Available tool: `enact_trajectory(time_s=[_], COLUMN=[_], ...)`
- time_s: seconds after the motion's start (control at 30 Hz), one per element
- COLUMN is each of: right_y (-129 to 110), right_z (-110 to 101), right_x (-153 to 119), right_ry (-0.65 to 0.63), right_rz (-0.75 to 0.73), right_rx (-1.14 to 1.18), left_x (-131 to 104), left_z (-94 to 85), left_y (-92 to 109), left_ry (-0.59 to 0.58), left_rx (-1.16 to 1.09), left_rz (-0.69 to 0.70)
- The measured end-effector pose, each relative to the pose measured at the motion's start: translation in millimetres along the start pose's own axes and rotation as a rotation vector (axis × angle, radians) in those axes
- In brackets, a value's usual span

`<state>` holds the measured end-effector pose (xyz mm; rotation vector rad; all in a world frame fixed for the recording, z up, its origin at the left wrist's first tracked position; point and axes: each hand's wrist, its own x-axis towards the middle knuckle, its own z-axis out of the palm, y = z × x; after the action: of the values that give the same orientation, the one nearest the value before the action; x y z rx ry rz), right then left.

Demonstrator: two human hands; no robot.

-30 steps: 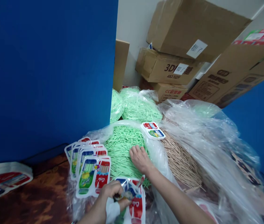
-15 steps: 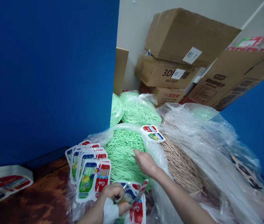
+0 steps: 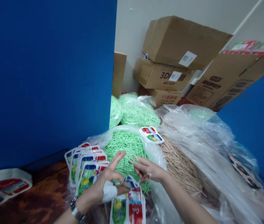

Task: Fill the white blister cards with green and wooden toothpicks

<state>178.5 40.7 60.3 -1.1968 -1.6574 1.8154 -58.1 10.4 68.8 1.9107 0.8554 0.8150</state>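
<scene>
My left hand [image 3: 113, 179], with a white wrap at the thumb, pinches the top of a printed Sprite and Cola pouch [image 3: 128, 208]; its upper fingers are stretched out. Just right of it, my right hand [image 3: 147, 168] holds a few thin green sticks [image 3: 134, 157] between its fingers, above the pouch's opening. Behind both hands lies an open clear bag full of green sticks [image 3: 124, 140]. Filled pouches [image 3: 87, 177] overlap in a fanned row to the left. A small stack of flat pouches [image 3: 152, 135] rests on the bag's edge.
Brown sticks [image 3: 180, 165] lie in a large clear plastic bag [image 3: 206, 143] at the right. Cardboard boxes [image 3: 166, 74] are stacked behind. A blue panel [image 3: 47, 77] stands at the left, with more pouches [image 3: 5, 188] at its foot.
My left hand has risen and spread its upper fingers, lifting the pouch top. My right hand has come down from the green sticks toward the pouch, with some in its fingers.
</scene>
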Motion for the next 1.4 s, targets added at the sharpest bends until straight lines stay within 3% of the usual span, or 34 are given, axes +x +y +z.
enact_trajectory(time_s=[0.13,0.3,0.43,0.57,0.7,0.87,1.1,1.2,1.4], right_y=[3,6,11,18,18,1,-12,-27,-78], right_z=[4,7,4,6,7,7,11,8,21], right_x=[1,4,8,22,30,28,35,28,-2], right_ry=[-0.092,-0.063,0.115,0.341,0.4,0.521,0.6,0.637,0.791], right_rz=[-0.016,0.019,0.045,-0.006,-0.037,-0.189,-0.222,-0.28,-0.607], right_rx=[0.182,0.25,0.351,0.407,0.389,0.359,0.77,0.771,0.538], left_x=[13,20,15,5,-7,-16,-13,-15,-9], left_z=[-3.2,-0.2,-0.7,9.9,25.0,41.5,45.3,41.2,40.5], left_y=[6,8,4,-1,-3,-6,-4,-4,-10], left_ry=[-0.093,-0.145,-0.047,0.001,-0.028,-0.038,-0.013,0.071,0.281], left_rx=[-0.059,-0.083,-0.016,-0.103,-0.173,-0.218,-0.204,-0.167,0.019], left_rz=[-0.021,-0.012,-0.014,-0.067,-0.13,-0.147,-0.202,-0.248,-0.253])
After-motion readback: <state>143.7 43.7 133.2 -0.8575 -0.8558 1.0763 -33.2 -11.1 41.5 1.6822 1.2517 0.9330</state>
